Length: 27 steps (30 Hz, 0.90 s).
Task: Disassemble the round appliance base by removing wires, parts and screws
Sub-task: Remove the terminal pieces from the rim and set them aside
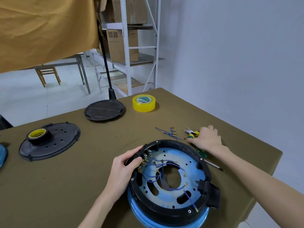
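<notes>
Right, I'm bracing the round appliance base [171, 180] at the near edge of the olive-covered table [115, 137], open side up, with my left hand [125, 168] curling around its black rim beside the terminal block [144, 159], fingers wrapped on the rim and thumb on top. My right hand [209, 139] is lying over the green-and-yellow pliers [191, 134] just beyond the base, fingers draped on the handles; I can't tell whether I'm truly gripping them. A screwdriver [212, 163] is lying under that wrist, tip pointing right.

Progress, as I'm judging it: two black cover plates [51, 142] are sitting off to the left and far side, one carrying a roll of tape [37, 134], and a small bundle of loose blue wires [171, 133] is resting near the pliers. So the covers and some wiring look finished. Still waiting: several blue wires inside the base [164, 176] running from the terminals, the power socket [209, 193] on the right rim, and the rim screws [189, 211].
</notes>
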Motion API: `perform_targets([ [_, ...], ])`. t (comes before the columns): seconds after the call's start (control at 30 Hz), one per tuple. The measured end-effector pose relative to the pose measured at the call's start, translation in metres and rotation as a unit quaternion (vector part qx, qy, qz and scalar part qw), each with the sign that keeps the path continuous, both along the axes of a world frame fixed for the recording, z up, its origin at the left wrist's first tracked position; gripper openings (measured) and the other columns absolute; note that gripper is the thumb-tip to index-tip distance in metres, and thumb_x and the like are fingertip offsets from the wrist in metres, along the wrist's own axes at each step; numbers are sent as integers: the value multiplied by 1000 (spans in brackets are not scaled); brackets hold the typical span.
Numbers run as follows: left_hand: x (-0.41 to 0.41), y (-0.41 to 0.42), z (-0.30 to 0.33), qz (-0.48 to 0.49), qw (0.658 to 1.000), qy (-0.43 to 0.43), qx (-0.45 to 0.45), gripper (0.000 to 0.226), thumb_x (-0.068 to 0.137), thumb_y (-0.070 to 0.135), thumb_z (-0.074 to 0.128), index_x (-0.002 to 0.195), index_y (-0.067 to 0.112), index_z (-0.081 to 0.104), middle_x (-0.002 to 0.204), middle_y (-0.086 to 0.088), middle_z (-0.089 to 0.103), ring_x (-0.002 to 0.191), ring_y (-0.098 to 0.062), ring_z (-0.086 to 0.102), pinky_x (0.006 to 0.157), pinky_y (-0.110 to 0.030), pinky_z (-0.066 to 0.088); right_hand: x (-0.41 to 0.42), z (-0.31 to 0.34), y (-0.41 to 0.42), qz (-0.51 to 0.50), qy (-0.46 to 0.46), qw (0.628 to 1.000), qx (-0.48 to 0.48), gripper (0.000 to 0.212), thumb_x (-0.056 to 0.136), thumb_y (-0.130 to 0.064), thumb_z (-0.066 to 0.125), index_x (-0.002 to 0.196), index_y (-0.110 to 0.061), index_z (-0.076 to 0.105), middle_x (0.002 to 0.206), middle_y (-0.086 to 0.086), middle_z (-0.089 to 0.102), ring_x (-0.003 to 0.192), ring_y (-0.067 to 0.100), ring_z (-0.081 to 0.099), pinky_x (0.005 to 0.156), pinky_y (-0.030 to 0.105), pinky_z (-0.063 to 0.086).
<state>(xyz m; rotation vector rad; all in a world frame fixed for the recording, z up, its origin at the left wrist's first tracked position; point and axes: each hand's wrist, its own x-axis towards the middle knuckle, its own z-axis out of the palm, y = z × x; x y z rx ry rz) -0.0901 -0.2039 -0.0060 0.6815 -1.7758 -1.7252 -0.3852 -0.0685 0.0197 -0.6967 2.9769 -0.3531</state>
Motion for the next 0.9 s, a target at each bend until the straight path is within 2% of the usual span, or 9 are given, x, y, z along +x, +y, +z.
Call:
perform_targets([
  [0.1,-1,0,0,-2,1000,9,3,36,94,10,70,126,25,76,125,5,76,123,-17,68,111,-51,49,3,8,2,26,36,999,-15,52,88,-54,66,120,-12,61,129,16,49,123,38,46,102,47,39],
  [0.17,-1,0,-1,-3,1000,10,3,36,96,6,68,125,25,76,125,5,76,123,-17,69,112,-51,49,14,19,0,86,54,988,-120,36,93,-37,64,120,-14,64,124,13,54,115,32,54,100,43,45],
  [0.23,-1,-1,-2,-5,1000,9,4,37,97,4,67,126,24,76,126,5,76,123,-17,68,113,-51,48,36,33,-3,160,35,957,-241,11,91,-23,64,101,-21,69,103,1,64,91,15,61,88,36,51],
  [0.27,-1,-1,-2,-6,1000,10,3,36,95,8,69,126,25,76,126,5,76,124,-17,68,113,-51,48,51,39,-3,194,21,939,-282,6,90,-19,65,91,-25,68,88,-5,66,77,6,60,78,28,51],
  [0.33,-1,0,1,-7,1000,12,0,41,87,20,69,126,25,76,126,6,76,124,-15,68,114,-50,47,79,47,-4,262,-5,912,-314,13,89,-18,67,80,-29,66,68,-8,65,61,3,56,62,18,46],
  [0.47,-1,2,2,-9,1000,14,-6,42,83,22,67,124,25,77,125,6,77,123,-13,68,114,-48,47,118,44,-5,369,-53,902,-217,10,89,-27,66,79,-27,69,57,-17,60,55,5,55,56,19,42],
  [0.6,-1,-1,-1,-11,1000,11,-6,38,89,16,70,125,26,76,125,6,77,124,-14,68,114,-50,47,128,36,-11,382,-56,917,-102,18,91,-42,64,88,-27,74,55,-13,56,54,1,49,60,26,43],
  [0.8,-2,-1,0,-7,1000,15,-9,44,83,22,66,126,23,76,125,5,77,124,-16,68,114,-52,46,127,36,-9,388,-89,911,-112,11,85,-38,72,90,-29,73,60,-10,60,57,4,53,63,35,51],
  [0.9,-1,-1,-2,-9,1000,12,-9,41,86,19,68,126,23,76,126,5,76,125,-16,67,115,-52,46,126,36,-11,397,-103,906,-104,9,85,-33,73,92,-30,76,56,-11,60,56,3,55,63,33,52],
])
